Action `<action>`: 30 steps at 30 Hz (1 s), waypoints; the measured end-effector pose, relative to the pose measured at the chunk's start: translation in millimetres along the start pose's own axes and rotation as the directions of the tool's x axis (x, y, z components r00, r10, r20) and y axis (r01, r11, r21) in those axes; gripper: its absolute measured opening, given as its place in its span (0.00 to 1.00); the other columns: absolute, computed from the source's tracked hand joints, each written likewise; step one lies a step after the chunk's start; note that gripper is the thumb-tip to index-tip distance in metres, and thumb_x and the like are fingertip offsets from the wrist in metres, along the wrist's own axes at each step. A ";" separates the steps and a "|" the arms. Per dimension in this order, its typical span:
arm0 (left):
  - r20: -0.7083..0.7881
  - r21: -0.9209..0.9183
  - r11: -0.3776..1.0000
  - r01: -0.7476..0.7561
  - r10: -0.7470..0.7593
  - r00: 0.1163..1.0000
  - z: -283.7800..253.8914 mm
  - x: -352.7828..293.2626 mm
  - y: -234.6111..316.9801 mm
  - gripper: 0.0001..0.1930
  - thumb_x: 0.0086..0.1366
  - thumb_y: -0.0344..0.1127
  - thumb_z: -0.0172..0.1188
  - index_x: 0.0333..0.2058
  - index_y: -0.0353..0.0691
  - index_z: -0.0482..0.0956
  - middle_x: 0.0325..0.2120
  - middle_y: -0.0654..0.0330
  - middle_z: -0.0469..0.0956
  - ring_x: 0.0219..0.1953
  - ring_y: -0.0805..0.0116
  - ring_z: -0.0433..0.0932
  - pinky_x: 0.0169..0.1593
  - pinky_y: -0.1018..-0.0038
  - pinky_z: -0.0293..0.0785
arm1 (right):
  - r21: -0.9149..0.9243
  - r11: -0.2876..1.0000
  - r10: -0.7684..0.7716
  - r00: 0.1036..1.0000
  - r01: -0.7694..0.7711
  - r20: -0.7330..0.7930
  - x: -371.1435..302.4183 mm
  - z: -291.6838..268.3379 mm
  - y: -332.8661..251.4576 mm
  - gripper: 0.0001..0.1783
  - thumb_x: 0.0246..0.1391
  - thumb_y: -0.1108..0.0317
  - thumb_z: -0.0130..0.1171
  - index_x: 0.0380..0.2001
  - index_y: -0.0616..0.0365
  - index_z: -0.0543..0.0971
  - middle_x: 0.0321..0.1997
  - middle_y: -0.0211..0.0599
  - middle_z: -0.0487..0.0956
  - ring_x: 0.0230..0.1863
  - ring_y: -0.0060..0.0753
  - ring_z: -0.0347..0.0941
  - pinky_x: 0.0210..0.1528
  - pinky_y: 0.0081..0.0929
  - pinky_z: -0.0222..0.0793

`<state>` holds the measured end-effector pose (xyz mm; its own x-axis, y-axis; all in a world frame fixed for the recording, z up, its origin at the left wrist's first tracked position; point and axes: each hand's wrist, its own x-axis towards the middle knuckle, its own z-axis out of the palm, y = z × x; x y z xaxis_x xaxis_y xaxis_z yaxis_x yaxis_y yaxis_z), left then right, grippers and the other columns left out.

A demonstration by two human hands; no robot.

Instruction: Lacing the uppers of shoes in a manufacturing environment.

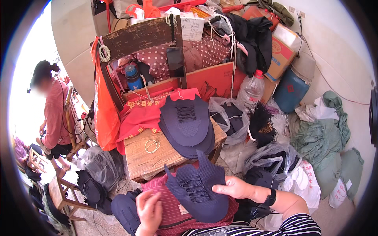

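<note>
My right hand (234, 187) grips a dark blue shoe upper (195, 192) by its edge, thumb on top. Dark cord zigzags across the middle of this upper, which lies over my lap on a maroon striped cloth (165, 188). Left of it, my left hand (149, 210) is raised with its fingers apart and nothing visible in them. Ahead, a stack of similar laced uppers (185, 122) rests on a wooden chair seat (139, 157). A loop of pale cord (152, 146) lies on that seat, left of the stack.
More dark uppers (125, 210) sit beside my left side. An orange bag (104, 118) hangs from the chair back (138, 35). Plastic bags (275, 157) and green sacks (323, 145) crowd the right. Another person (57, 114) sits at far left near a wooden stool (59, 192).
</note>
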<state>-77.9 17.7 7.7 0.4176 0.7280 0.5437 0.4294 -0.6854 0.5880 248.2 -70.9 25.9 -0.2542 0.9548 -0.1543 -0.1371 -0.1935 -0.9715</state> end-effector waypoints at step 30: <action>-0.054 0.708 0.385 0.592 -0.806 0.589 -45.9 -180.4 -138.1 0.59 0.45 0.66 0.78 0.71 0.42 0.63 0.67 0.25 0.58 0.69 0.28 0.60 0.71 0.42 0.59 | -0.955 -0.221 -0.512 0.809 0.200 0.288 103.1 -52.4 -30.9 0.42 0.44 0.63 0.74 0.63 0.61 0.70 0.39 0.39 0.71 0.41 0.42 0.73 0.43 0.38 0.69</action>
<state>-249.3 -18.4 -144.1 -0.1431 0.9823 -0.1212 0.9796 0.1581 0.1244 276.4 45.3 30.6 -0.4111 0.8066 0.4248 0.8934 0.4491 0.0120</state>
